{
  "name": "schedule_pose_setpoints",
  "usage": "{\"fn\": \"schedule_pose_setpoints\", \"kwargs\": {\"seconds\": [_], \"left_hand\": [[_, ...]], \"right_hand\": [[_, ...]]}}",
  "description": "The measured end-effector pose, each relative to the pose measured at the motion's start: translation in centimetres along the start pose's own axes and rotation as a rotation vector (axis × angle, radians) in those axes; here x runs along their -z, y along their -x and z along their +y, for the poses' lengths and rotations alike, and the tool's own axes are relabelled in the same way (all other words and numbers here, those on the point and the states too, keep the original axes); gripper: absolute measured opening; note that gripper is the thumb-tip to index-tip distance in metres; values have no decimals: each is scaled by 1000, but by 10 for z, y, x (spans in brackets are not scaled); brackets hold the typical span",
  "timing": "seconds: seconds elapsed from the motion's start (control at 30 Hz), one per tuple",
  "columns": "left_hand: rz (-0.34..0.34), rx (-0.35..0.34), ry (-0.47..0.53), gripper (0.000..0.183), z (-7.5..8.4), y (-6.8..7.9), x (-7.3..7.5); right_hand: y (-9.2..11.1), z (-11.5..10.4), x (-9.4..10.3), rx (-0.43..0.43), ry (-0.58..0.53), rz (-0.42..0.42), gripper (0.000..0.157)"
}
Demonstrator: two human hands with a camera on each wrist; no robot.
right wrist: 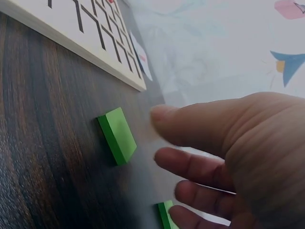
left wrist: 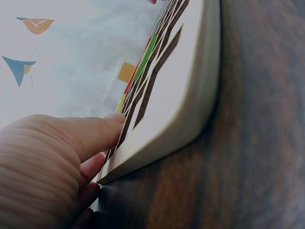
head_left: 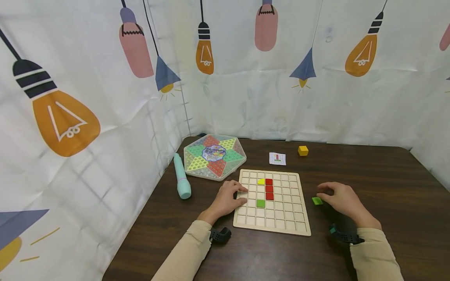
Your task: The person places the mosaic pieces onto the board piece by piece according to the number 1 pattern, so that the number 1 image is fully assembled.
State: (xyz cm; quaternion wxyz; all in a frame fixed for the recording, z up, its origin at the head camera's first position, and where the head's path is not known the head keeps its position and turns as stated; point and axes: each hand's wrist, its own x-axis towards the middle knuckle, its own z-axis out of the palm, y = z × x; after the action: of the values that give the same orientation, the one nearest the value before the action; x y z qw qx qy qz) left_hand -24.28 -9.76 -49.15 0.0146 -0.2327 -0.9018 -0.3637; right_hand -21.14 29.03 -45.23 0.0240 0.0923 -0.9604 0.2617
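My left hand (head_left: 225, 198) grips the left edge of a square wooden grid board (head_left: 281, 224), thumb over the rim and other fingers along its side in the left wrist view. On the board stand a column of red squares (head_left: 269, 189), a yellow piece (head_left: 261, 181) at its top left and a green square (head_left: 260, 203) lower left. Right of the board, my right hand (head_left: 340, 199) hovers by a green tile (right wrist: 117, 136) lying on the table, thumb and fingers apart with nothing between them. A second green piece (right wrist: 164, 213) is partly hidden behind the fingers in the right wrist view.
Behind the board lie a small pattern card (head_left: 277, 159) and a yellow cube (head_left: 303, 150). A hexagonal game box (head_left: 230, 171) sits at the back left, beside a pale teal bottle-shaped object (head_left: 182, 179). Printed curtains hang along the table's back and left.
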Motion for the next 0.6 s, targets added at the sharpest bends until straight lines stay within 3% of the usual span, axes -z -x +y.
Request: {"fn": "schedule_pose_setpoints", "kwargs": {"seconds": [0.23,0.6], "left_hand": [[1,2,-6,24,0,-1,0],[-2,9,-7,24,1,-1,0]], "right_hand": [[1,1,4,-11,-11,-89,37],[-2,1,0,-27,-7,-132,34]]}}
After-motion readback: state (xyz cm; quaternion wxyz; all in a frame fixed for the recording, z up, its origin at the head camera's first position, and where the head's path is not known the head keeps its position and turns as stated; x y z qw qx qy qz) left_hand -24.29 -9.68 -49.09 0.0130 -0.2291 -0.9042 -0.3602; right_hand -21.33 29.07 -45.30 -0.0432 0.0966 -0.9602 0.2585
